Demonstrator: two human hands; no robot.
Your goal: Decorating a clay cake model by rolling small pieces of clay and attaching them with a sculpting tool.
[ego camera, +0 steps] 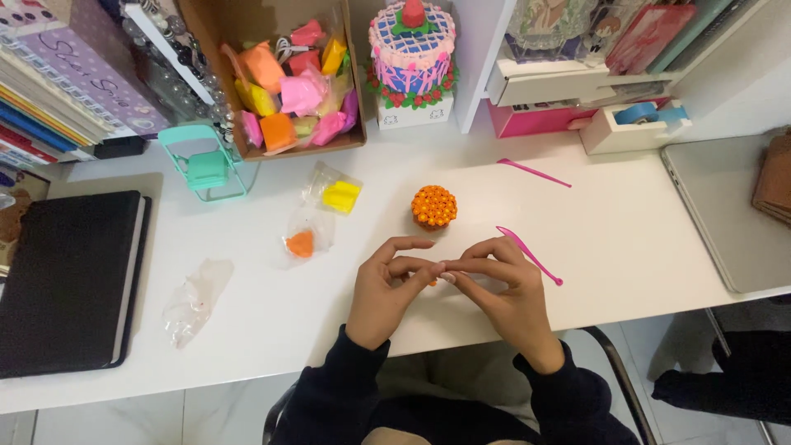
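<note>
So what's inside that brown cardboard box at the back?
The cardboard box holds small clay packets in pink, orange and yellow, heaped together. Whatever lies under the top packets is covered, so I cannot see it.

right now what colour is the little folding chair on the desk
Mint green folding chair, clear in the head view.

Both forearms enter from bottom centre of frame, dark sleeves to wrists. Left hand (386, 288) and right hand (501, 284) meet at lower centre, fingertips touching. Fingers curled, thumbs and forefingers pinched together. Palms face inward, wrists slightly raised.
</note>
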